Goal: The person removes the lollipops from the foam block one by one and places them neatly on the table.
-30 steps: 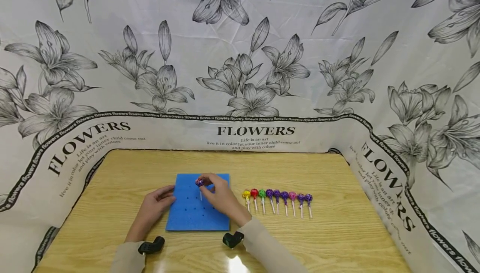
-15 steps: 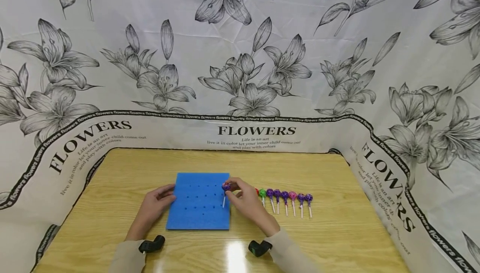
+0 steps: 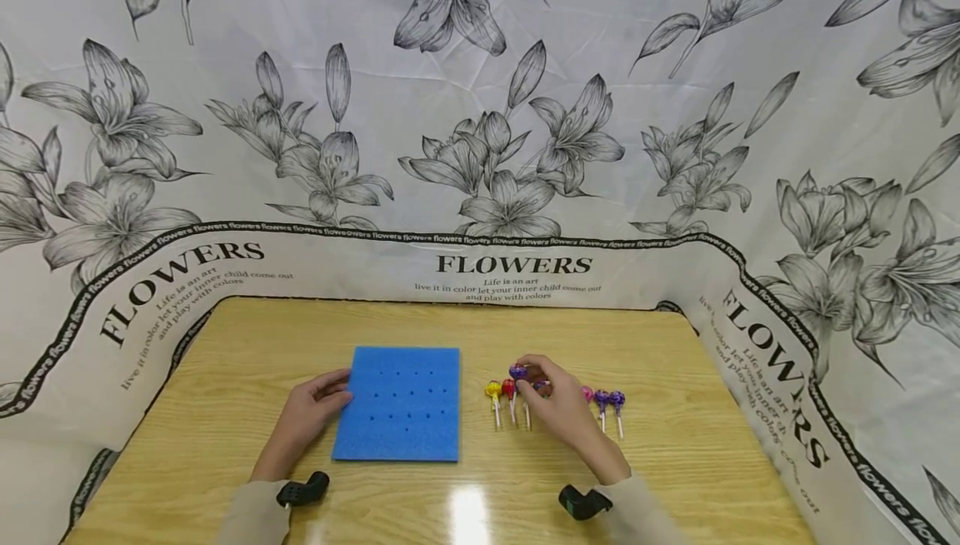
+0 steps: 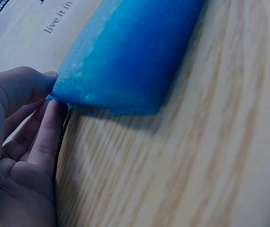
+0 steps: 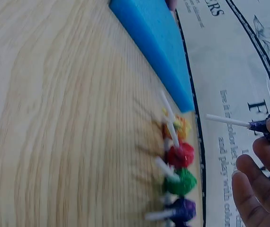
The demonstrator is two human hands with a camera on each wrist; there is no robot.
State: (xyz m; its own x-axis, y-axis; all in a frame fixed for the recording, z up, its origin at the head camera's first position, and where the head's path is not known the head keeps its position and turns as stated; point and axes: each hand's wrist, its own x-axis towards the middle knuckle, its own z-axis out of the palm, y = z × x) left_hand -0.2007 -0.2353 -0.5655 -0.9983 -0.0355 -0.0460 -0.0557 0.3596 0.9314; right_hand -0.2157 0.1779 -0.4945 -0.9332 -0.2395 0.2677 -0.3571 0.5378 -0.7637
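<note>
My right hand [image 3: 562, 403] pinches a purple-wrapped lollipop [image 3: 517, 371] by its head, between thumb and fingertips, above the row of lollipops. In the right wrist view its bare white stick [image 5: 227, 121] points left, away from the hand. My left hand [image 3: 313, 407] grips the left edge of a blue foam board [image 3: 397, 437] dotted with small holes. The left wrist view has the thumb and forefinger meeting at the board's edge [image 4: 59, 92]. Beneath the right hand lie a yellow lollipop [image 3: 492, 390], a red lollipop [image 5: 181, 154] and a green lollipop [image 5: 184, 182].
Farther right in the row are a pink lollipop [image 3: 587, 394] and purple lollipops [image 3: 617, 399]; my right hand hides some others. Everything lies on a wood-grain table [image 3: 262, 328]. A white flower-print cloth [image 3: 510, 270] stands around its back and sides.
My right hand has carried the purple lollipop rightward, from over the foam board to above the lollipop row. My left hand has stayed at the board's left edge.
</note>
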